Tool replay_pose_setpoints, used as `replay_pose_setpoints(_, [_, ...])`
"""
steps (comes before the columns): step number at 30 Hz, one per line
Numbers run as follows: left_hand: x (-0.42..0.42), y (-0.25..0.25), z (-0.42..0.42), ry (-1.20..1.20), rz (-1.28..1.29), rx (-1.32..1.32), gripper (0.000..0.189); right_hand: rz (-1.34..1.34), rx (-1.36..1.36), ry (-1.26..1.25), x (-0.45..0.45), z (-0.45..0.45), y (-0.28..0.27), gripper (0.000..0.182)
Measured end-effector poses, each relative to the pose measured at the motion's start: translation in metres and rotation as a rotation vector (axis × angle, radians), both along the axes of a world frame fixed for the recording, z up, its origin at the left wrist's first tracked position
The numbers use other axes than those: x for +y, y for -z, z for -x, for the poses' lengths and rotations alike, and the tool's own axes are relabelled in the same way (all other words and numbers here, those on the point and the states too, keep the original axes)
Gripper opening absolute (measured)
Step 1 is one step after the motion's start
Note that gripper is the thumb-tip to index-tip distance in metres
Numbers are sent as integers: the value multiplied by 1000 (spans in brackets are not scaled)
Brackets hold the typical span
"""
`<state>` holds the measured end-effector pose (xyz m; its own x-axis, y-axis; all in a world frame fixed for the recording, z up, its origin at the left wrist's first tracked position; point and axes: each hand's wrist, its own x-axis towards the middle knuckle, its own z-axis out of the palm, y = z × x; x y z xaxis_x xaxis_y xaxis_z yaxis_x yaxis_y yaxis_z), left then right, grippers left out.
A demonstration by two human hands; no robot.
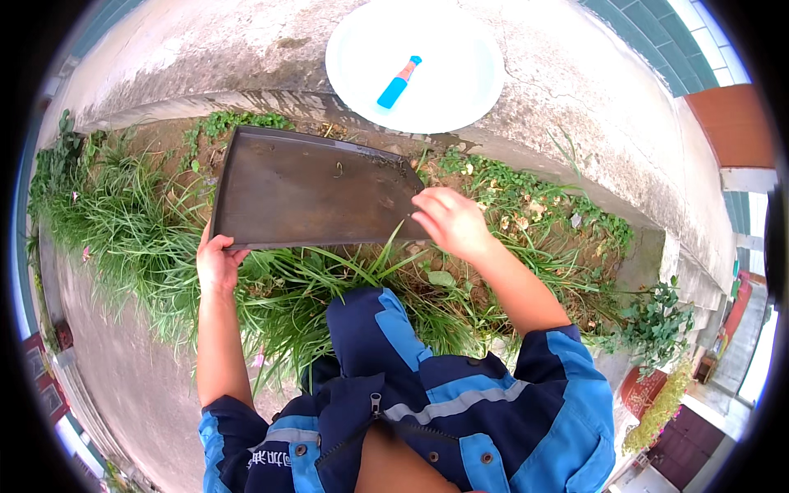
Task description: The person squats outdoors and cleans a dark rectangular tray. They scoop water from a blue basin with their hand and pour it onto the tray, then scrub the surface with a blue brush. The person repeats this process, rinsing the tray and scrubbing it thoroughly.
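A dark, shallow tray (308, 194) with a raised rim is tilted above a strip of plants. Small bits of debris lie on it, mostly along the far rim and toward the right corner. My left hand (219, 262) grips its near left corner, thumb over the rim. At the right end, my right hand (455, 223) has its fingers bent at the tray's edge; whether they pinch anything is hidden. Beyond the tray, a white round basin (468, 80) rests on the concrete ledge. In it lies a blue handheld tool (392, 92) with an orange band.
A concrete ledge (567, 98) runs along the far side. Long grassy leaves (148, 234) and low weeds (530, 185) grow from the soil between me and it. At the left is paved ground (117, 345). A red flowerpot (644, 392) stands at the lower right.
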<state>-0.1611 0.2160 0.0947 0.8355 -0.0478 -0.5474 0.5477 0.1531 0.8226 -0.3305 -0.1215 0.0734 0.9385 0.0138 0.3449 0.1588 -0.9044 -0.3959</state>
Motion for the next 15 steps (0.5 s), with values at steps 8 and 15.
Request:
replay_pose_setpoints(8, [63, -35, 26, -264, -131, -147, 60, -1312, 476, 521, -141, -165, 51, 27])
replay_pose_setpoints(15, [73, -38, 29, -361, -96, -164, 54, -910, 277, 735, -289, -240, 232, 23])
